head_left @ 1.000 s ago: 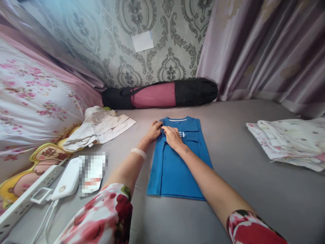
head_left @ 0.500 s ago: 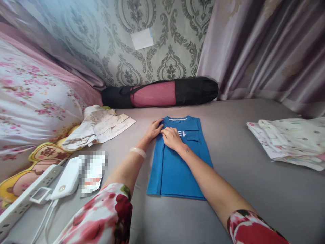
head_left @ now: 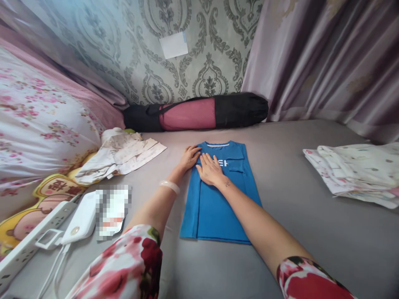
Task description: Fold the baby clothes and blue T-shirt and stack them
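A blue shirt [head_left: 218, 203] lies flat on the grey bed sheet [head_left: 299, 216], its sides folded in so it forms a long rectangle with the collar at the far end. My right hand [head_left: 210, 169] rests palm down on the upper part of the shirt, fingers stretched out. Just beside it, my left hand [head_left: 189, 157] lies on the shirt's upper left edge near the collar, fingers flat and slightly curved. A pale bangle sits on my left wrist.
A black and pink rolled mat bag [head_left: 196, 114] lies along the wall behind the shirt. Folded patterned cloths [head_left: 355, 172] are stacked at right. At left lie a beige garment [head_left: 121, 155], a floral quilt [head_left: 37, 120], a white power strip [head_left: 34, 241] and a white device [head_left: 79, 220].
My right hand has flattened from a pinching, curled pose to fingers stretched out on the shirt. My left hand has barely shifted at the shirt's edge.
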`<action>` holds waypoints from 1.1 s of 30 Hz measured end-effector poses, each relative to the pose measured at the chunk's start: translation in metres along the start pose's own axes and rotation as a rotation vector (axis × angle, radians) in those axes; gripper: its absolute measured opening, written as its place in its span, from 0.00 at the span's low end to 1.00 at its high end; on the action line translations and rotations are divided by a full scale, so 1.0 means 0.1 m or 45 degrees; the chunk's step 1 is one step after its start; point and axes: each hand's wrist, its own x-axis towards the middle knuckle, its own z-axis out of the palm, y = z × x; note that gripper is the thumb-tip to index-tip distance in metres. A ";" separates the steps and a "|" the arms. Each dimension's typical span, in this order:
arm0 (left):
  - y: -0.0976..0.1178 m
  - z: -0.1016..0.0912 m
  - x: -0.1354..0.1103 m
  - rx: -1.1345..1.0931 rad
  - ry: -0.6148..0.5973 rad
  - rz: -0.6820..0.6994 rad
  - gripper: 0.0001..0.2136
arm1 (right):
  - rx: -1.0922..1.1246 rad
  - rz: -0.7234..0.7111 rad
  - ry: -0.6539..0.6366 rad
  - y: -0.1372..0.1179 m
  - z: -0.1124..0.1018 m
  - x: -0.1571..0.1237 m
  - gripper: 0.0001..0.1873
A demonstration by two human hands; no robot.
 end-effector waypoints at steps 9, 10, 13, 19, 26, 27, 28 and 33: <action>-0.02 -0.01 -0.03 -0.220 0.210 -0.204 0.17 | 0.002 -0.010 0.090 -0.02 0.00 -0.01 0.32; -0.02 -0.02 -0.03 -0.236 0.226 -0.236 0.17 | -0.002 -0.030 0.115 -0.04 -0.01 -0.02 0.33; -0.02 -0.03 -0.04 -0.268 0.268 -0.336 0.16 | -0.015 -0.114 0.146 -0.10 -0.01 -0.04 0.34; 0.05 -0.08 -0.07 -0.241 0.253 -0.332 0.16 | 0.010 -0.091 -0.003 -0.14 0.02 -0.05 0.35; 0.09 -0.10 -0.09 -0.171 0.193 -0.154 0.16 | 0.026 -0.095 -0.009 -0.12 0.03 -0.04 0.34; 0.09 -0.09 -0.09 -0.156 0.168 -0.114 0.16 | 0.027 -0.093 -0.009 -0.12 0.03 -0.04 0.34; 0.09 -0.09 -0.08 -0.144 0.133 -0.069 0.16 | 0.027 -0.091 -0.009 -0.12 0.03 -0.04 0.34; 0.04 -0.03 -0.02 -0.118 -0.014 0.061 0.16 | 0.022 -0.086 -0.023 -0.14 0.01 -0.05 0.34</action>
